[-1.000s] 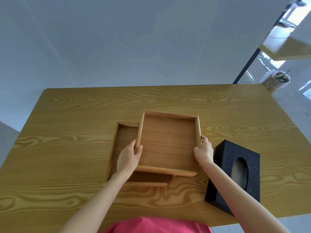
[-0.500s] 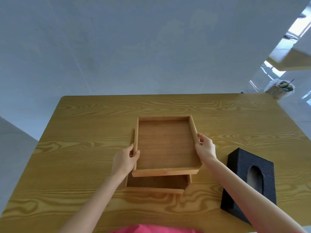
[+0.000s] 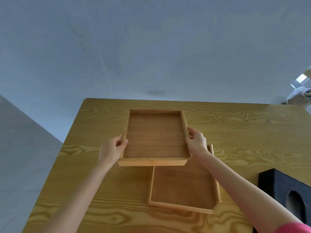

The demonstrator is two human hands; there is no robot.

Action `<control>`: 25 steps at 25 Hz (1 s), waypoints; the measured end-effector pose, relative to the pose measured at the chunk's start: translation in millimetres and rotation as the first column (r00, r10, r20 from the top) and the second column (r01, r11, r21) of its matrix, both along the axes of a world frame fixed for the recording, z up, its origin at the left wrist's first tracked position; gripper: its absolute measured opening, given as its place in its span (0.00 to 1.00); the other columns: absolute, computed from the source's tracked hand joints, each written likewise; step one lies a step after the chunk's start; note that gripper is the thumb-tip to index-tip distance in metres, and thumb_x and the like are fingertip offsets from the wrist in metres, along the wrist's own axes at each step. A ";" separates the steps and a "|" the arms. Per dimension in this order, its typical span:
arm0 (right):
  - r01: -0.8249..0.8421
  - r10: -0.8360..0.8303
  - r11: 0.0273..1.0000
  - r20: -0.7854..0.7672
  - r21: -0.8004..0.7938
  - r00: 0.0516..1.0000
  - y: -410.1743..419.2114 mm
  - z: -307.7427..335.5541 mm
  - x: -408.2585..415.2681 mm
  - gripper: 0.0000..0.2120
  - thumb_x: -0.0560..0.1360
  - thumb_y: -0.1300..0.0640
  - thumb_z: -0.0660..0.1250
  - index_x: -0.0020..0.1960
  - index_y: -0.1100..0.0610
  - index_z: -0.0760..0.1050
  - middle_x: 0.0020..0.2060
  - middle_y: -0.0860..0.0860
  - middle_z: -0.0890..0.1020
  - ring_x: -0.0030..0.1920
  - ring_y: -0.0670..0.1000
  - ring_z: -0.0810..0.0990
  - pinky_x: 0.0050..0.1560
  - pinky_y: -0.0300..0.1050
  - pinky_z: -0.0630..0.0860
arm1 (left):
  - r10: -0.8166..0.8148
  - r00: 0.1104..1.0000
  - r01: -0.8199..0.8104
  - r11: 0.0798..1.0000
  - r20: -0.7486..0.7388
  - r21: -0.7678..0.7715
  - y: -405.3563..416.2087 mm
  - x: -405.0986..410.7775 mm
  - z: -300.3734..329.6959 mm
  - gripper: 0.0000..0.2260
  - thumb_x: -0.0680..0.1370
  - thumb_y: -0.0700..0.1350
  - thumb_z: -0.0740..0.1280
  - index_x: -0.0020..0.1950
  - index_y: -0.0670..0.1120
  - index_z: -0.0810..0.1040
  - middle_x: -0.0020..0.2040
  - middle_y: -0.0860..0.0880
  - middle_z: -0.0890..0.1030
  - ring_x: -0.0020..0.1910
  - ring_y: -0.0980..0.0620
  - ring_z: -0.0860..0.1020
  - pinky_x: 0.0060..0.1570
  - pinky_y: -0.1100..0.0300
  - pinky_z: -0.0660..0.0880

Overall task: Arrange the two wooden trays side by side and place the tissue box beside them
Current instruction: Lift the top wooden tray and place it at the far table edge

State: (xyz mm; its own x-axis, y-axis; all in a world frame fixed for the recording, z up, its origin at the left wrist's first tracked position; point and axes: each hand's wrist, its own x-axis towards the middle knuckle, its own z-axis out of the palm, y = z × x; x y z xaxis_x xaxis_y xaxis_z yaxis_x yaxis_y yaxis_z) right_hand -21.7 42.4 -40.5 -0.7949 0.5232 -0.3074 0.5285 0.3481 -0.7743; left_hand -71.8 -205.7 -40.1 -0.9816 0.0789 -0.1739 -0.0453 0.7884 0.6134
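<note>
Both hands grip the upper wooden tray [image 3: 154, 138] by its side rails: left hand [image 3: 111, 149] wrapped on the left rail w/ thumb inside the rim, right hand [image 3: 196, 142] pinching the right rail, fingers over the top edge. Tray is held above the table [image 3: 244, 132], roughly level, near edge facing the person. Second wooden tray [image 3: 183, 187] lies flat on the table nearer the person & a bit to the right, its far part hidden under the held tray and the right forearm. Black tissue box [image 3: 284, 187] (oval slot on top) sits at the right edge of the table, apart from the lower tray, partly cut off by the frame. Pink sleeve [image 3: 292, 228] shows at bottom right. Pale tiled floor [image 3: 151, 47] beyond the table
</note>
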 end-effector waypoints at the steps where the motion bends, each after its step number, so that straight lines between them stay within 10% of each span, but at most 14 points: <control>1: -0.010 0.010 1.000 -0.005 -0.009 1.000 -6.8 0.9 -9.2 0.21 0.77 0.64 0.57 0.70 0.58 0.67 0.66 0.56 0.74 0.65 0.55 0.73 0.59 0.41 0.69 | 0.010 1.000 -0.010 1.000 -0.005 -0.006 -7.1 -9.7 2.0 0.21 0.78 0.51 0.60 0.68 0.42 0.68 0.63 0.41 0.77 0.60 0.45 0.77 0.58 0.54 0.72; 25: -0.031 0.035 0.998 0.074 -0.057 0.997 -47.8 -51.5 -129.2 0.23 0.76 0.65 0.60 0.71 0.57 0.64 0.67 0.56 0.74 0.68 0.54 0.71 0.67 0.46 0.68 | 0.092 0.995 -0.092 0.996 0.034 -0.001 -45.7 -123.4 -55.0 0.20 0.78 0.50 0.60 0.67 0.43 0.69 0.63 0.42 0.78 0.61 0.46 0.76 0.58 0.55 0.71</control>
